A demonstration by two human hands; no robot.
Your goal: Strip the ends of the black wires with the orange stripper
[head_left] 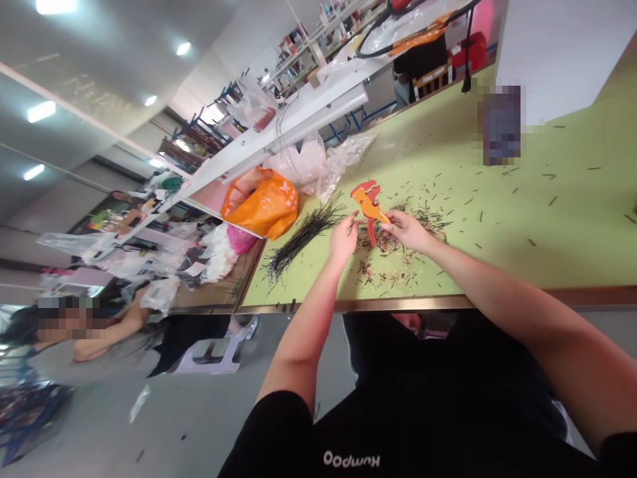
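Observation:
An orange and red wire stripper (369, 203) is held over the green table by my right hand (405, 230), whose fingers close on its orange handle. The red handle hangs down from the tool. Just left of it, my left hand (344, 237) is raised with fingers bent toward the tool; whether something thin is between them is too small to tell. A bundle of thin black wires (303, 238) lies on the table to the left of my left hand. Beneath the tool, a pile of short wire scraps (393, 247) spreads over the tabletop.
The green table (522, 265) has scattered black cuttings. An orange bag (269, 204) and clear plastic (343, 159) lie behind the wires. A white box-like object (557, 53) stands at the back right. Another person (109, 338) sits at the far left.

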